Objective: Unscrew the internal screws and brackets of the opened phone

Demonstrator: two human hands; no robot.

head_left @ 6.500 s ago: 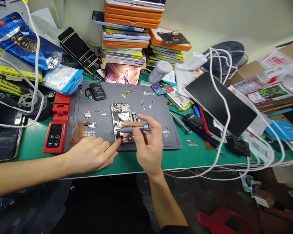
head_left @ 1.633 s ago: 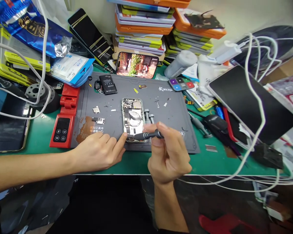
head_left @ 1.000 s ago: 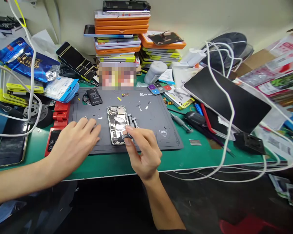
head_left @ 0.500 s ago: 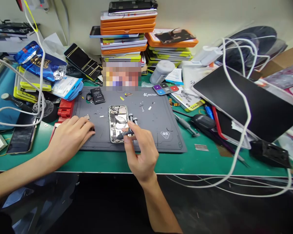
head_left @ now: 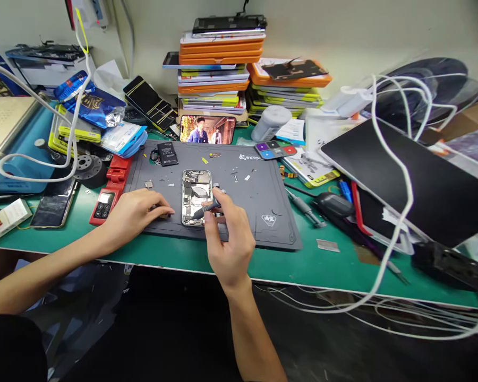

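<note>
An opened phone (head_left: 197,183) lies on the grey work mat (head_left: 247,228), its inner parts and a round white patch exposed. My right hand (head_left: 233,239) grips a dark screwdriver (head_left: 204,210), its tip over the phone's lower end. Left of the phone, my left hand (head_left: 131,212) is closed, fingertips pinching a small dark phone part (head_left: 165,215), mostly hidden. Other screwdrivers lie just right of the phone, largely behind my right hand. A black battery (head_left: 168,154) and a small metal piece (head_left: 148,184) rest on the mat.
A lit phone (head_left: 207,129) leans against stacked orange cases (head_left: 221,50). Left of the mat stand a red device (head_left: 103,205) and a blue machine (head_left: 16,164). A black panel (head_left: 406,170), white cable (head_left: 408,201) and grey screwdriver (head_left: 306,208) lie at right.
My left hand has left the opened phone's lower edge, picked up the small part from the mat at left, and moved back rightward with it. My right hand keeps the screwdriver over the phone.
</note>
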